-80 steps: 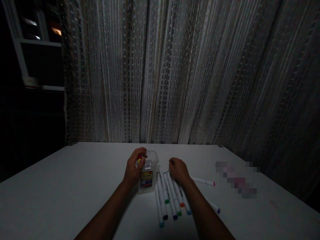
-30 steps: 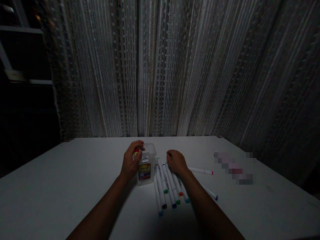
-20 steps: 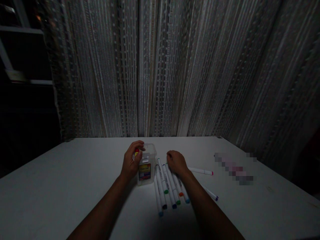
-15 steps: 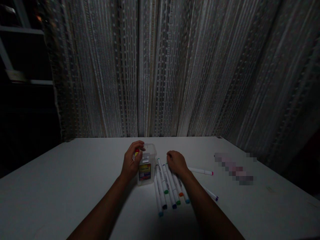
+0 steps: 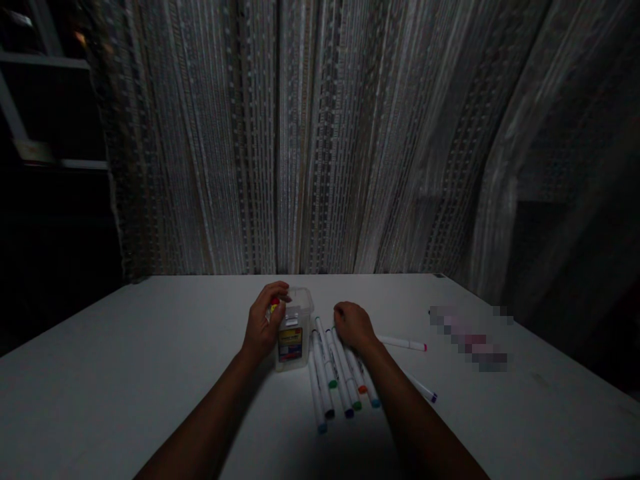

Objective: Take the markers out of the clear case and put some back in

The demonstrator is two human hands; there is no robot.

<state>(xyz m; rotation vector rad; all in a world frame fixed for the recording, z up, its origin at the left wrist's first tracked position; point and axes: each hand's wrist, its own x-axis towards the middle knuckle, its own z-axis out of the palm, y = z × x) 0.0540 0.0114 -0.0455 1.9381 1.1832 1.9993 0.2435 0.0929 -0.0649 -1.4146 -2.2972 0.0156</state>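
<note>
A clear plastic tub (image 5: 294, 337) with a coloured label stands upright on the white table (image 5: 125, 373). My left hand (image 5: 263, 323) is wrapped round its left side and rim, with a red and yellow marker tip showing under my fingers. Several white markers with coloured caps (image 5: 336, 380) lie side by side just right of the tub. My right hand (image 5: 353, 327) rests on their far ends, fingers curled down; I cannot make out whether it grips one.
A white marker with a red cap (image 5: 403, 344) lies right of my right hand, and one with a purple cap (image 5: 424, 389) nearer me. A blurred-out patch (image 5: 470, 337) sits at the right. A striped curtain (image 5: 320, 133) hangs behind the table.
Both hands have stayed in place over the last second. The curtain at the right has billowed outward.
</note>
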